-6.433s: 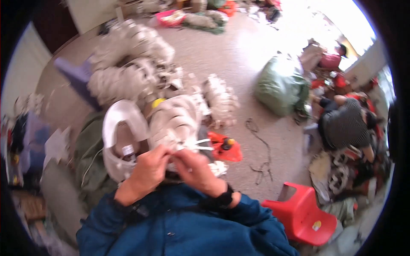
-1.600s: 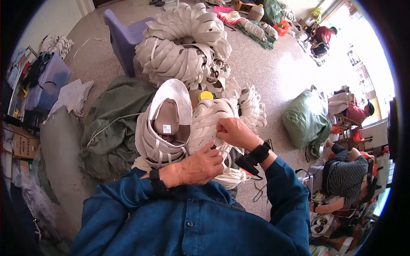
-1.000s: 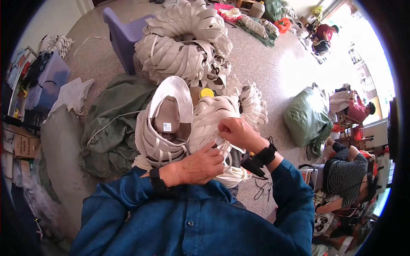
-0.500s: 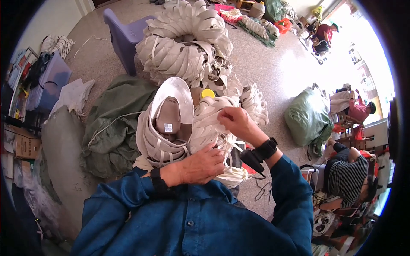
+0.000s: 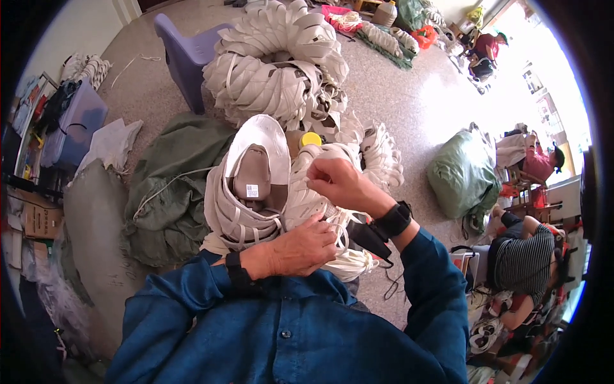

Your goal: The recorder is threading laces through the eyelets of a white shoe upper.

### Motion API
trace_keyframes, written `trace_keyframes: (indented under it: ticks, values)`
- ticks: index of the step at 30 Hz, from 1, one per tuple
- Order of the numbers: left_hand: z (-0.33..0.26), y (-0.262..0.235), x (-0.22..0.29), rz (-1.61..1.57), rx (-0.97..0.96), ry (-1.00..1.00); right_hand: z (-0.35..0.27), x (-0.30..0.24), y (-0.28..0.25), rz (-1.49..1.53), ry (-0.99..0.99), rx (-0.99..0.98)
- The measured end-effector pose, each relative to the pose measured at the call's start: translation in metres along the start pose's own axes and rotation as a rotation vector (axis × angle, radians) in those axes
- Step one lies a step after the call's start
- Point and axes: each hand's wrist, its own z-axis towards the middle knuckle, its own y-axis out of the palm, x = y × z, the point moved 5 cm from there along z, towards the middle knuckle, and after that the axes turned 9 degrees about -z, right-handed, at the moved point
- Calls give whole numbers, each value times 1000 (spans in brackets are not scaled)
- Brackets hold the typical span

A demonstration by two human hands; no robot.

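Note:
My left hand (image 5: 299, 248) is closed on the edge of a cream shoe upper (image 5: 307, 192), its fingers bent and pressed together. Above the same upper, my right hand (image 5: 342, 182) is raised with its fingers curled in a pinch; anything held in it is too small to make out. White laces (image 5: 348, 224) hang below the right wrist. Left of the hands stands a stack of nested shoe uppers (image 5: 224, 198), a brown insole with a white label (image 5: 256, 176) showing inside the top one. A yellow lid (image 5: 311, 139) shows just beyond the upper.
Coiled stacks of shoe uppers (image 5: 268, 86) lie ahead, by a purple plastic chair (image 5: 185, 54). A dark green sack (image 5: 173, 192) rests at left, a light green bag (image 5: 460, 173) at right. Several people sit along the right side, one in a striped shirt (image 5: 523, 261).
My right hand has shifted a little to the left over the shoe upper. My left hand has stayed in place. The person in the striped shirt has moved an arm.

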Motion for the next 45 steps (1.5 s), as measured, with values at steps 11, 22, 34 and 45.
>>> trace_keyframes:
  ticks: [11,22,34,45]
  values:
    - [0,-2,2,0,-24,17,6,25,32,698,315,-60]
    - [2,-17,5,-94,76,31,-101,67,-17,171,354,250]
    - [6,-44,32,-835,-61,-206,-126,59,20,-172,151,520]
    - [1,4,24,-636,-226,-63,-74,14,6,-266,-81,483]
